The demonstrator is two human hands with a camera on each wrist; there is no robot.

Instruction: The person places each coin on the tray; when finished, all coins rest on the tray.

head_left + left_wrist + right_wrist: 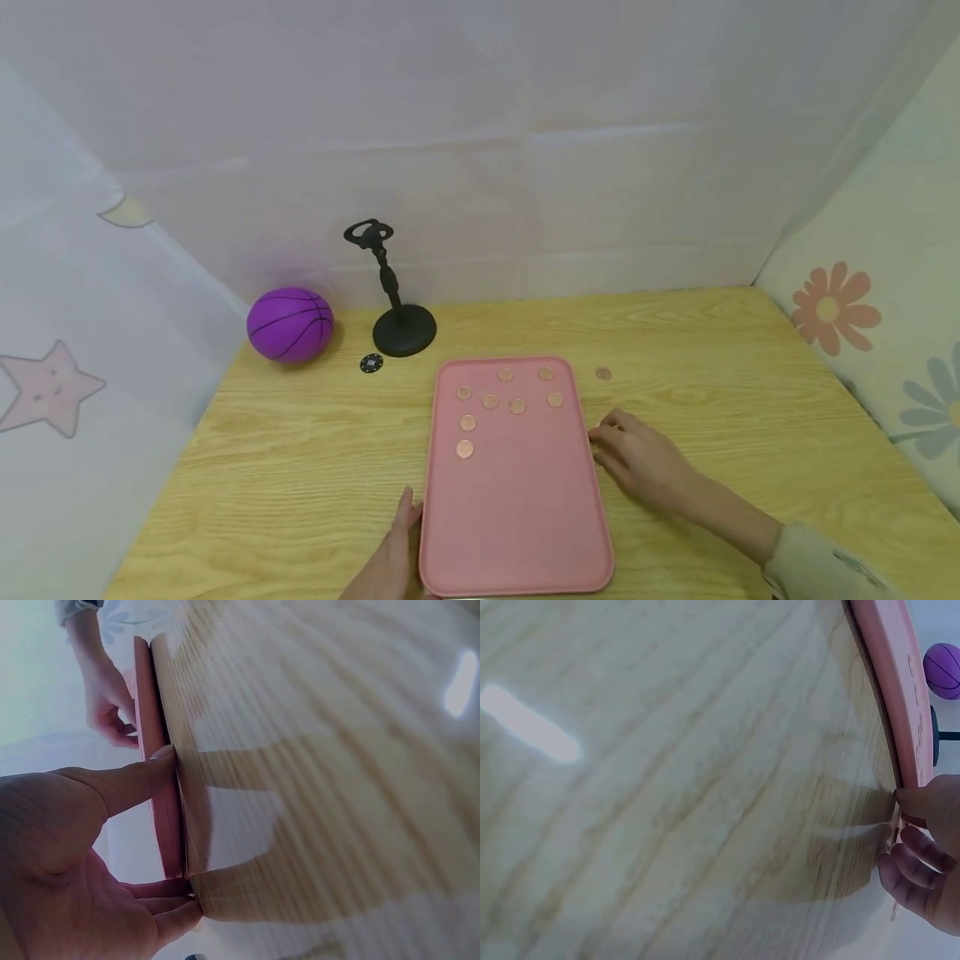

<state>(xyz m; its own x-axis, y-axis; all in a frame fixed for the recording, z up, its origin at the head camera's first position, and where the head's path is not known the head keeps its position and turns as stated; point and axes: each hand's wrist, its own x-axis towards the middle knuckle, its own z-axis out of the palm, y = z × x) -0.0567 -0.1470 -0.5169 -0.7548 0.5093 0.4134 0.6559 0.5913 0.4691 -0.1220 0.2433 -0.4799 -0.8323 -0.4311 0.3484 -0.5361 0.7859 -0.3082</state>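
Note:
A pink rectangular tray [525, 508] lies on the wooden table, and several copper-coloured coins [491, 402] are spread over its far half. My left hand [390, 546] holds the near left corner of the tray. In the left wrist view its thumb [150, 776] presses the tray's side, with the other fingers bent round the corner. On the opposite side, my right hand [641, 458] has its fingers curled at the right rim. The right wrist view shows the right thumb [922, 799] against that edge, with the index finger close below it.
One more coin [603, 373] lies on the table right of the tray. Further back on the left are a black round chip [371, 363], a black stand [405, 329] with a ring top, and a purple basketball [291, 325]. Patterned sheets enclose the table [750, 375].

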